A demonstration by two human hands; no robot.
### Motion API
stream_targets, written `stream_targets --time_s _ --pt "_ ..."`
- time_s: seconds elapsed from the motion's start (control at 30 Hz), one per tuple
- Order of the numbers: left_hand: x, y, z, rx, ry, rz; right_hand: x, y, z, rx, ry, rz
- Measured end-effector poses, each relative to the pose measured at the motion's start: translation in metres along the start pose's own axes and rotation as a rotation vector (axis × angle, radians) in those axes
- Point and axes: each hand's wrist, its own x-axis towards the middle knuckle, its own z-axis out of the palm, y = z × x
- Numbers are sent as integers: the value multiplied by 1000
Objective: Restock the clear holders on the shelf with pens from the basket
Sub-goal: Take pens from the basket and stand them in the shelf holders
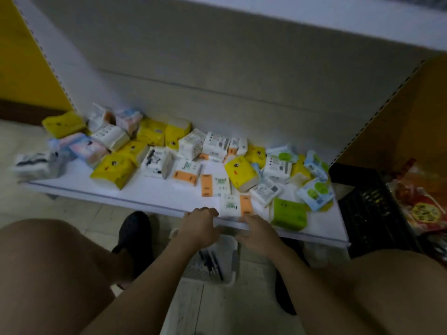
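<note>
No pens (214,262) look stocked yet | they lie in your basket (232,278) below the shelf (157,192) | holders unseen | left grip (200,223) curled, contents unclear; right grip (256,232) loose, empty.

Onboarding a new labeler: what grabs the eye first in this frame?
A jumble of small packets, mostly yellow and white, covers the white shelf. At its front edge the left hand and right hand flank a white-and-orange packet. Below them a white basket on the floor holds dark pens.
</note>
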Motion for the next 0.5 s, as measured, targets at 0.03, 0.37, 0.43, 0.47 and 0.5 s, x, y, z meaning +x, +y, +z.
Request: stream_targets --time_s 0.03,0.37,0.43,0.47,0.5 --pt "1 -3 12 -17 -34 -18 4 3 11 17 -37 15" --pt "17 -64 104 -178 -311 -264 49 21 79 159 -321 124" --pt "20 -75 121 -212 -317 -315 58 22 92 214 -334 163" --pt "22 -78 131 -237 -335 -339 64 23 99 225 -342 182" --pt "23 -80 140 -266 -366 -362 68 26 106 225 -352 205"
